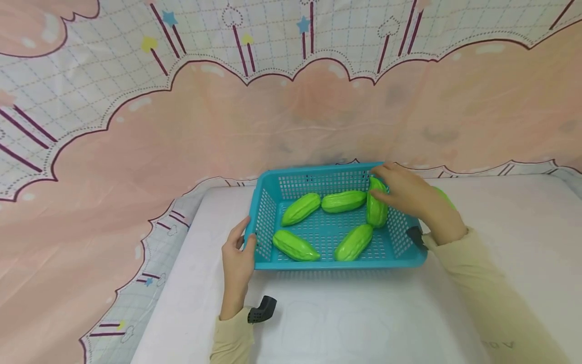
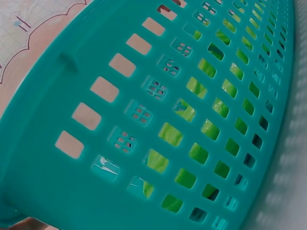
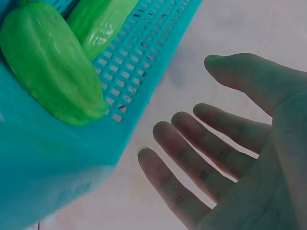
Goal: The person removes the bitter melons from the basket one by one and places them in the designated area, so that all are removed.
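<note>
A blue-green plastic basket (image 1: 336,265) stands on the white table with several green ridged gourds lying inside it. My left hand (image 1: 238,263) grips its left rim, thumb and fingers around the edge. In the left wrist view the basket's perforated wall (image 2: 38,143) fills most of the picture. My right hand (image 1: 406,191) is over the right back corner, close to an upright-lying gourd (image 1: 376,205). The right wrist view shows that hand (image 3: 230,148) with its fingers spread and nothing in it, apart from a gourd (image 3: 53,62) inside the basket.
Another green gourd (image 1: 443,196) lies on the table right of the basket, partly hidden behind my right forearm. A patterned pink and white cloth (image 1: 227,126) hangs behind the table (image 1: 364,318). A black wrist device (image 1: 262,309) sits at my left cuff.
</note>
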A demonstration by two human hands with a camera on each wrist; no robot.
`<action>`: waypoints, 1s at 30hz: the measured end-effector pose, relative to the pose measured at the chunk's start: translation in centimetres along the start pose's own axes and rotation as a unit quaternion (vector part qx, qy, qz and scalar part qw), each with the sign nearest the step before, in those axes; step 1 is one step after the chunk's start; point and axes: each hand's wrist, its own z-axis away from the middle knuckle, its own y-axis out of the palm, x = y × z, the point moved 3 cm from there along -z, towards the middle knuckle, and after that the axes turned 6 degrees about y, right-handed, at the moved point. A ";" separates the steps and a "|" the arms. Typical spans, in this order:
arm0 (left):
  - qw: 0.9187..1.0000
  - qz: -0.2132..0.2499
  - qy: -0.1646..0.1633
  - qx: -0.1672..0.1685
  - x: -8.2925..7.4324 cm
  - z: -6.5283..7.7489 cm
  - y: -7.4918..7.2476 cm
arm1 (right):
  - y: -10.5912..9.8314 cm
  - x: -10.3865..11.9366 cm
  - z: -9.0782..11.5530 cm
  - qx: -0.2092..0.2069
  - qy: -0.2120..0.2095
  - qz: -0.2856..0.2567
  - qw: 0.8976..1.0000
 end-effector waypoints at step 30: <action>1.000 -0.001 0.020 0.019 0.2 -0.3 -0.3 | 5.0 0.8 -4.4 0.132 -0.023 0.006 0.991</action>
